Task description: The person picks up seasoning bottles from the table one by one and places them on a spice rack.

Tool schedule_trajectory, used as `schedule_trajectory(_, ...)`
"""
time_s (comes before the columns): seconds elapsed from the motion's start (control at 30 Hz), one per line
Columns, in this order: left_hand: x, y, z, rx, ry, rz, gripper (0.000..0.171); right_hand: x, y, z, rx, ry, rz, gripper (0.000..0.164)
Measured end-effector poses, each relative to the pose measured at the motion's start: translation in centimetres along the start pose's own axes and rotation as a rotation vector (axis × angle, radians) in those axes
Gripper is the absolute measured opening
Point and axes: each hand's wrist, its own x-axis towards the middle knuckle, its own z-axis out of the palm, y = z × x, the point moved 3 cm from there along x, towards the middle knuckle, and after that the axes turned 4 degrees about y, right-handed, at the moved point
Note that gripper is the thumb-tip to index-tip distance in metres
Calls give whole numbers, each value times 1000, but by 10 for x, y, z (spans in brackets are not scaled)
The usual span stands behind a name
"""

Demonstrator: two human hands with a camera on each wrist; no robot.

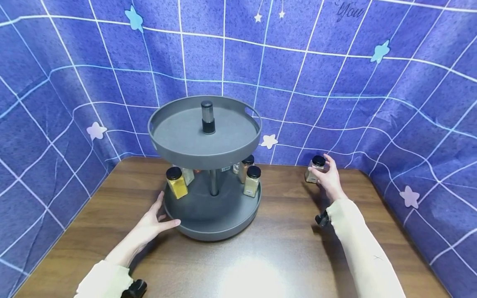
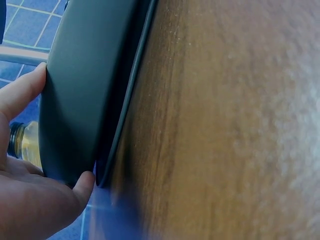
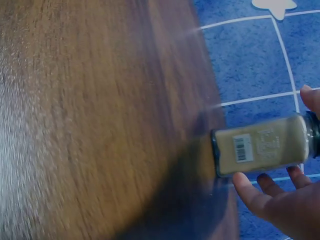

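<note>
A grey two-tier turntable tray [image 1: 208, 234] stands left of the table's middle. My left hand [image 1: 154, 217] holds the lower tier's left side. In the left wrist view the thumb [image 2: 35, 82] lies at the upper rim and a fingertip [image 2: 86, 181] at the wall's lower edge. My right hand [image 1: 329, 180] is around a square glass spice jar [image 1: 312, 176] with a black lid near the table's back edge. In the right wrist view fingers [image 3: 250, 192] lie along one side of this pale-tan jar [image 3: 275, 142], with a gap between it and the thumb [image 3: 310, 97].
The lower tier carries a yellow spice jar [image 1: 179, 188] at left, a pale jar [image 1: 251, 186] and a brownish jar [image 1: 244, 169] at right, with others partly hidden behind. The upper tier [image 1: 179, 132] overhangs them. A blue gridded cloth [image 1: 298, 82] borders the wooden table [image 1: 290, 248].
</note>
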Motion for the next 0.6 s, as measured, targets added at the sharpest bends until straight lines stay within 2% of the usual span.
schedule_trajectory(0.23,1,0,1,1,6,6,116,2,11,5,1,87,-40,68)
schedule_trajectory(0.37,2,1,1,4,8,7,116,3,16,3,-68,126,-61,67)
schedule_trajectory(0.47,1,1,1,4,4,1,116,4,16,2,-105,136,-75,66)
schedule_trajectory(0.6,1,1,1,-2,9,6,115,5,16,3,-87,129,-73,63)
